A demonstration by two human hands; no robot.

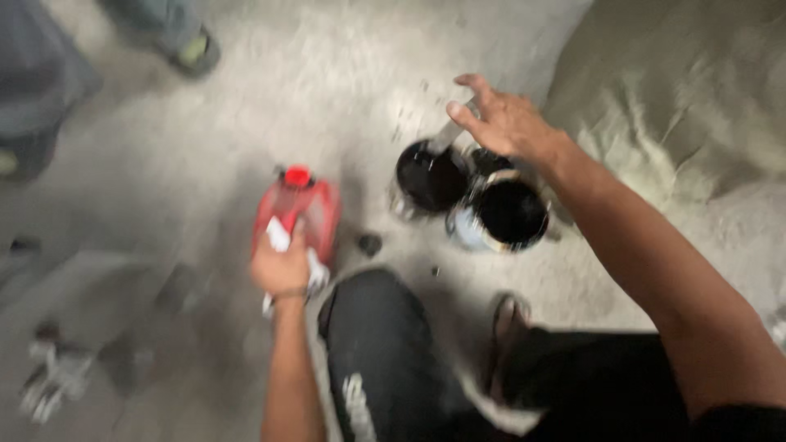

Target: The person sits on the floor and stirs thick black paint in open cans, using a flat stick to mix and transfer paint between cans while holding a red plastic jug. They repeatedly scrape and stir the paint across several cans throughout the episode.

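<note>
My left hand (pixel 281 266) grips a red plastic jug (pixel 299 209) with a red cap, together with a white rag (pixel 282 241), low over the concrete floor. My right hand (pixel 501 121) reaches forward over two open cans full of dark liquid, one on the left (pixel 430 176) and one on the right (pixel 508 214). Its fingers hold a grey stick or brush handle (pixel 446 137) that dips into the left can. The whole view is motion-blurred.
My knee in dark trousers (pixel 381 344) and a sandalled foot (pixel 508 323) are at the bottom. A grey-green tarp (pixel 688 90) covers the right. Another person's shoe (pixel 195 49) stands at top left. A small dark cap (pixel 370 243) lies on the floor.
</note>
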